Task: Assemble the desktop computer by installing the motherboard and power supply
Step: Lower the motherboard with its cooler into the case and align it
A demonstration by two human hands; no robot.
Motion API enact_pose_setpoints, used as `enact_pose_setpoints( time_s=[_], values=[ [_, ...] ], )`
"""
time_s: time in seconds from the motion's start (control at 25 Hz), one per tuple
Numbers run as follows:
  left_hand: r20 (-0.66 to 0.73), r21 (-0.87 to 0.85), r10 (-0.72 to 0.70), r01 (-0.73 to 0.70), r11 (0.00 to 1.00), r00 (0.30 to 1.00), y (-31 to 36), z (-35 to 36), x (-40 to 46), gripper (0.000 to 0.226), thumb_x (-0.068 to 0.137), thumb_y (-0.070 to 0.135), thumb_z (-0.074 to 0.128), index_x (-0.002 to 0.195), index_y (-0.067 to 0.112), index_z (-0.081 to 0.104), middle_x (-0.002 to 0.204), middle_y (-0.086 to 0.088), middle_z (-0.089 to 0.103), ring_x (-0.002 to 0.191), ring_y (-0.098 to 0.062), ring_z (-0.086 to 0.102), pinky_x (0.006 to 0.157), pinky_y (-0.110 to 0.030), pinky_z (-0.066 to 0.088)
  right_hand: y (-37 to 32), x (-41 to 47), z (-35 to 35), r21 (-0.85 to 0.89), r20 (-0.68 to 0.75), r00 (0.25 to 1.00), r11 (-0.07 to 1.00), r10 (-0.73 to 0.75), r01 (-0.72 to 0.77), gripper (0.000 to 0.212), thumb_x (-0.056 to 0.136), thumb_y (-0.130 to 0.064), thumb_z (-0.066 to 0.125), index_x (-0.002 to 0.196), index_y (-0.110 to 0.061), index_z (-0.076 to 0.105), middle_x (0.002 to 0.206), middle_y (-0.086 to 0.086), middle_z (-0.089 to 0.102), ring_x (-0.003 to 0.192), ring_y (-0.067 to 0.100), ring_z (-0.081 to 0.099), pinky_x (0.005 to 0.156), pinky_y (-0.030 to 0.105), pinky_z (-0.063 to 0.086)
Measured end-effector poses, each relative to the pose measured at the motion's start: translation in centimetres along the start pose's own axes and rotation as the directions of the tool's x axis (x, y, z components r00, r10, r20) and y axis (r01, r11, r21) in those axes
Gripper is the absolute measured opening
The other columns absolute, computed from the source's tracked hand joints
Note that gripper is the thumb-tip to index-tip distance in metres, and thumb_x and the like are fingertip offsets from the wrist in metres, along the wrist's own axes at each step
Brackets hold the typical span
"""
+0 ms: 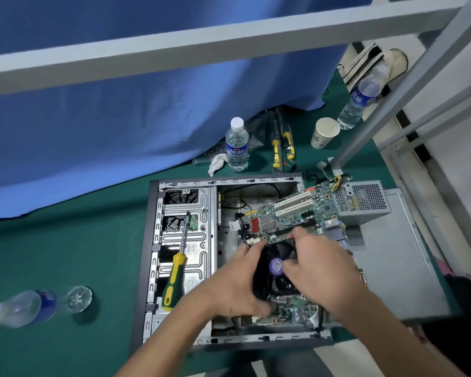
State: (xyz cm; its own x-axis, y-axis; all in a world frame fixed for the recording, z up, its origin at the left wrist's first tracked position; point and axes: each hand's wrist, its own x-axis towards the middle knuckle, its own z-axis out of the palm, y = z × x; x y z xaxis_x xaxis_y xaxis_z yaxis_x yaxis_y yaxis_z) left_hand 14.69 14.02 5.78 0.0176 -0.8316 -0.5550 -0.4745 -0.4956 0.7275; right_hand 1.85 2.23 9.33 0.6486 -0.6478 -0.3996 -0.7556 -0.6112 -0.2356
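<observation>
Now both hands, left hand (237,284) and right hand (314,265), curl their fingers around the cooler fan (276,270) of the motherboard (288,216), held tilted over the open case (185,240) near the tabletop's right edge.

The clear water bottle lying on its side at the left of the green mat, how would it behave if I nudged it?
The water bottle lies on its side and is round, so it would probably roll. It looks nearly empty, so likely light and easily shoved. The glass right beside it might stop or get knocked by it.
</observation>
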Motion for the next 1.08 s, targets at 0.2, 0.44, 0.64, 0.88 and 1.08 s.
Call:
enact_pose_setpoints(
  time_s=[0.2,0.44,0.64,0.88,1.08],
  values=[
    [-0.159,0.208,-0.049,0.082,0.975,0.986,-1.8,0.5,2.1,0.114,0.062,0.035,0.089,0.15,0.029,0.016,0.128,-0.001,0.042,0.117,-0.02,0.047,0.102,-0.031,0.041,-1.8,2.5,2.4,0.018,-0.007,0.999,0.999,-0.036,0.036,0.024,0.091,-0.031,0.059,0.108,-0.017,0.05,0.087,0.003,0.067,0.08,0.026,0.067,0.061,0.032,0.048],
    [-0.188,0.468,-0.048,0.132,0.874,0.981,-5.1,-2.0,4.6,0.097,0.066,0.048,0.08,0.144,0.023,0.03,0.119,-0.006,0.049,0.111,-0.026,0.05,0.094,-0.036,0.045,-2.7,5.7,5.0,0.085,-0.002,1.0,0.996,-0.018,0.018,0.023,0.09,-0.027,0.062,0.096,-0.016,0.042,0.086,0.006,0.068,0.081,0.029,0.067,0.062,0.035,0.051],
    [-0.2,0.752,0.052,0.119,0.649,0.978,-6.9,-2.3,5.7,0.091,0.062,0.067,0.069,0.133,0.017,0.042,0.125,-0.005,0.043,0.116,-0.026,0.04,0.1,-0.041,0.032,-2.5,6.8,7.2,0.15,0.066,0.997,0.988,-0.046,0.036,0.03,0.093,-0.024,0.058,0.116,-0.012,0.045,0.083,0.004,0.067,0.074,0.026,0.066,0.065,0.041,0.056],
    [-0.129,0.848,0.162,0.024,0.53,0.978,-7.7,-2.9,6.3,0.084,0.054,0.078,0.059,0.108,0.014,0.057,0.104,-0.002,0.05,0.103,-0.025,0.042,0.101,-0.048,0.027,-1.5,7.7,8.9,0.185,0.145,0.987,0.982,-0.067,0.039,0.038,0.096,-0.017,0.053,0.131,-0.012,0.038,0.077,0.0,0.063,0.063,0.019,0.063,0.057,0.038,0.056],
    [-0.018,0.905,0.161,-0.052,0.423,0.987,-8.3,-2.9,7.1,0.093,0.06,0.085,0.051,0.108,0.006,0.065,0.104,-0.008,0.058,0.112,-0.031,0.043,0.114,-0.058,0.006,-0.6,8.4,10.6,0.239,0.228,0.973,0.971,-0.039,-0.017,0.034,0.098,-0.013,0.05,0.13,-0.014,0.038,0.072,0.0,0.061,0.058,0.016,0.062,0.053,0.04,0.057]
  ],
)
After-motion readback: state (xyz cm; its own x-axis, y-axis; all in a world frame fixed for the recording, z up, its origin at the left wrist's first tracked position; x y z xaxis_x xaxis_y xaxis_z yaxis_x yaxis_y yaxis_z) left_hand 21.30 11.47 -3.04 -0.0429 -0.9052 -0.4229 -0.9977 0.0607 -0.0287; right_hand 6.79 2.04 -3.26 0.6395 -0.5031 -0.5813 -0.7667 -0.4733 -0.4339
